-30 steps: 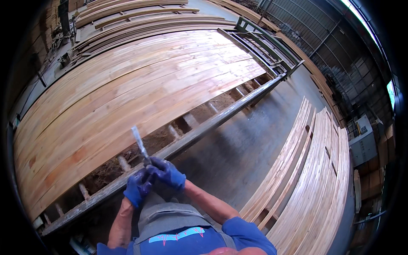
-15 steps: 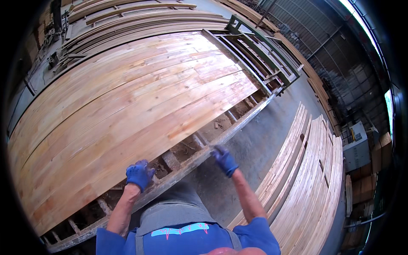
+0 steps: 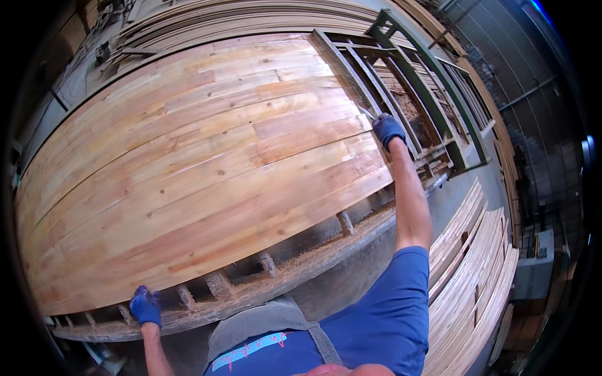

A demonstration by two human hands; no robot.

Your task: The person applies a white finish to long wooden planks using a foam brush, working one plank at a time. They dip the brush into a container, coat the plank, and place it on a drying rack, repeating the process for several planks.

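A wide wooden panel [image 3: 207,169] made of joined, knotty boards lies on a metal frame [image 3: 295,266] with crossbars and sawdust. At the panel's near left edge, my left hand [image 3: 145,306], in a blue glove, has its fingers bent over the rim. My right hand [image 3: 389,130], also gloved in blue, is stretched out to the panel's far right end. Its fingers are closed on a thin, pale, pointed tool [image 3: 365,111] whose tip reaches over the panel; its exact kind is too small to make out.
Beyond the panel's right end stands a dark green metal rack [image 3: 433,81] with open slots. Stacked pale boards [image 3: 470,294] lie on the floor to my right. More long planks [image 3: 251,22] lie behind the panel. A grey box [image 3: 533,269] stands at the far right.
My right hand has gone from hanging near the frame's front rail to the panel's right end, and now grips a thin tool. My left hand has shifted left along the panel's edge.
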